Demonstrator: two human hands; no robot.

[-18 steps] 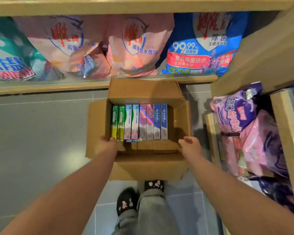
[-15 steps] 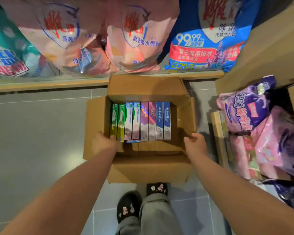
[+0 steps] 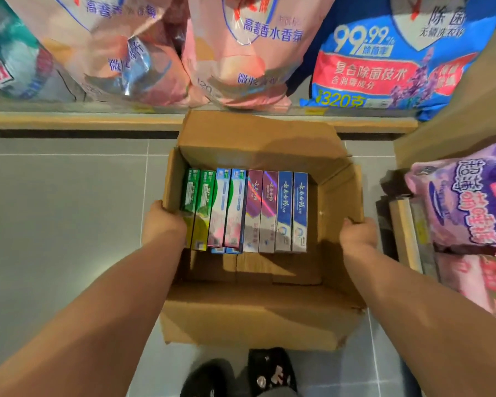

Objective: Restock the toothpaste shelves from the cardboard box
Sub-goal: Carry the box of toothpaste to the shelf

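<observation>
An open cardboard box (image 3: 258, 313) sits on the grey tiled floor below me. Inside it lie several toothpaste cartons (image 3: 245, 210) in a row: green ones at the left, then white-blue, purple and blue ones. My left hand (image 3: 162, 222) grips the box's left wall, fingers over the rim beside the green cartons. My right hand (image 3: 357, 233) grips the right wall. No toothpaste shelf shows in this view.
A low shelf (image 3: 78, 120) ahead carries big detergent bags, pink (image 3: 241, 53) and blue (image 3: 390, 61). To the right a wooden shelf unit (image 3: 404, 233) holds purple and pink soft packs (image 3: 467, 202). My black shoes (image 3: 241, 373) stand just behind the box.
Both hands slid outward from the near rim to the box's side walls. The view dropped closer to the box and shelf.
</observation>
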